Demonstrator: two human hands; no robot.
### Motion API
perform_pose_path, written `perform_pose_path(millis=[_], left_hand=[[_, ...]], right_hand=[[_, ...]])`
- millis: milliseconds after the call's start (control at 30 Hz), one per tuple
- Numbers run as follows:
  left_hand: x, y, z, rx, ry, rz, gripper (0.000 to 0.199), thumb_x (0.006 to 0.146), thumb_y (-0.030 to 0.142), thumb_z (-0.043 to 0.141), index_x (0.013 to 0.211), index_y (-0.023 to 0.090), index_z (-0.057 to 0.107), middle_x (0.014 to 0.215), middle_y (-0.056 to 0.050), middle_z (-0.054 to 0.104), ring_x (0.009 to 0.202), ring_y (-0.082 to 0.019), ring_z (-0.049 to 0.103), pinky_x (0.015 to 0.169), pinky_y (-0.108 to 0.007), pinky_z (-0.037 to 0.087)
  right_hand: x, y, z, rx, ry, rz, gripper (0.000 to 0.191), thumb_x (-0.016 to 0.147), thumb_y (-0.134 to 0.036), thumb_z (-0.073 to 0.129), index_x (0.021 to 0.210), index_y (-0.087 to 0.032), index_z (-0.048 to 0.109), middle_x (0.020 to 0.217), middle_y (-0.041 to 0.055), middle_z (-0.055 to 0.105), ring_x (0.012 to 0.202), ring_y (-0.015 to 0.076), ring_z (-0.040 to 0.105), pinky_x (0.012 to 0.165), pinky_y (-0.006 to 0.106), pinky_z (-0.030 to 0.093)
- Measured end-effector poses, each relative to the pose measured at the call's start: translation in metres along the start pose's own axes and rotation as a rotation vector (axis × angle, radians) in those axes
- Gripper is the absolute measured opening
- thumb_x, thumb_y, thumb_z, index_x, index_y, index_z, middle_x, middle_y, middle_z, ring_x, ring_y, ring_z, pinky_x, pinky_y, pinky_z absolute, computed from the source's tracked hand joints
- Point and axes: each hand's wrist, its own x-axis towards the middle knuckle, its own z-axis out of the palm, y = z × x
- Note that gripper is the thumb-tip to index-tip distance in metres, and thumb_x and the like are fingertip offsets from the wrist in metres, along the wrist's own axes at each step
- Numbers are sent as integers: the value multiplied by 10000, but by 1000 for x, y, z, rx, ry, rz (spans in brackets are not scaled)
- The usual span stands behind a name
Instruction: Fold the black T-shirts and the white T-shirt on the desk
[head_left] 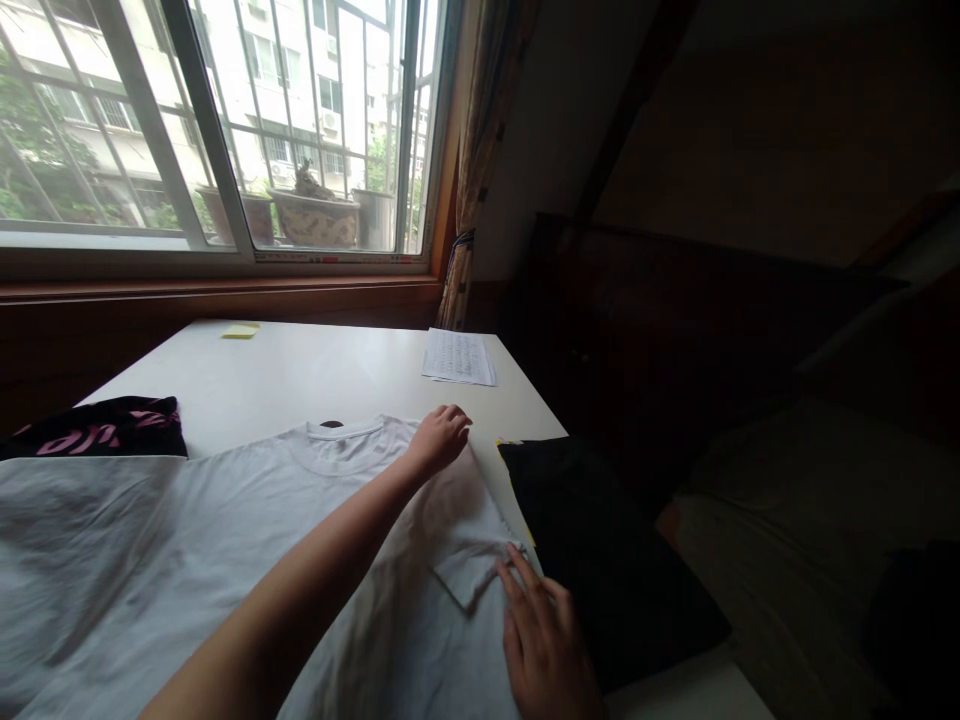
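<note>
Centre: left hand (441, 440) half-curled, grip unclear. Lower right: right hand (546, 635) flat, empty, on white T-shirt (240, 525). Left: illegible pink lettering (105, 436).

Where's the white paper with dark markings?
In the head view, the marked white paper lies on the white table near its far right corner, beyond the left hand.

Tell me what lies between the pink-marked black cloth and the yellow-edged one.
The head view shows a white shirt, with the left hand near its far edge and the right hand at its sleeve.
</note>
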Motion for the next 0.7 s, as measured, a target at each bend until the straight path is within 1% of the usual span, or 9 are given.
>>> perform_pose_path(millis=[100,133,200,300,367,433,533,600,700], left_hand=[[-23,4,-9,13,-83,185,245,987,243,483,1027,238,725,1079,-88,686,1068,-239,599,979,-380,490],[-32,5,-10,16,-108,231,249,984,245,482,988,239,731,1025,-84,694,1035,-234,612,955,-367,501],[-46,4,-12,20,-144,296,254,982,256,481,981,239,735,1002,-78,706,1009,-225,632,926,-346,516],[-59,1,-10,21,-174,357,275,995,292,482,1148,247,707,1201,-73,695,1110,-216,633,984,-334,506],[-61,-3,-6,22,-181,378,337,1005,323,487,1296,247,640,1373,-77,627,1245,-222,585,1080,-353,455],[-61,-6,-1,33,-188,379,417,1010,352,493,1405,236,560,1488,-89,543,1367,-242,499,1166,-396,374],[-58,-9,5,57,-210,364,494,1012,376,503,1477,210,486,1555,-112,468,1452,-264,403,1216,-444,297],[-56,-9,8,65,-226,360,508,1012,384,507,1485,203,477,1559,-119,459,1464,-262,387,1218,-445,293],[-53,-7,8,70,-242,362,504,1015,390,503,1481,199,483,1556,-123,462,1465,-261,389,1213,-446,297]], right_hand=[[6,-4,-8,-12,-16,-136,604,906,-122,466,1493,-262,474,1531,12,500,1356,295,491,1012,447,485],[8,-4,-10,-3,-31,-188,615,893,-111,467,1491,-254,476,1527,8,505,1396,293,450,1049,453,464],[9,-4,-13,33,-73,-259,618,879,-101,470,1484,-231,484,1500,19,536,1410,271,438,1094,441,438],[7,-5,-13,110,-147,-259,566,888,-109,488,1440,-226,526,1421,42,606,1322,232,529,1074,384,463],[6,-6,-14,153,-171,-229,505,903,-117,502,1386,-247,570,1348,44,649,1220,221,596,1014,360,498],[7,-7,-14,186,-166,-209,436,924,-124,508,1325,-264,607,1256,38,689,1103,206,641,943,340,522],[16,-4,-16,174,-140,-189,402,949,-116,486,1302,-262,611,1158,38,711,1009,193,654,890,330,520],[25,-1,-18,117,-126,-183,388,949,-112,482,1275,-267,622,1179,45,701,1039,206,642,893,346,504],[42,2,-20,59,-152,-196,292,922,-96,532,1108,-272,672,1182,30,693,1065,215,619,895,355,478]])
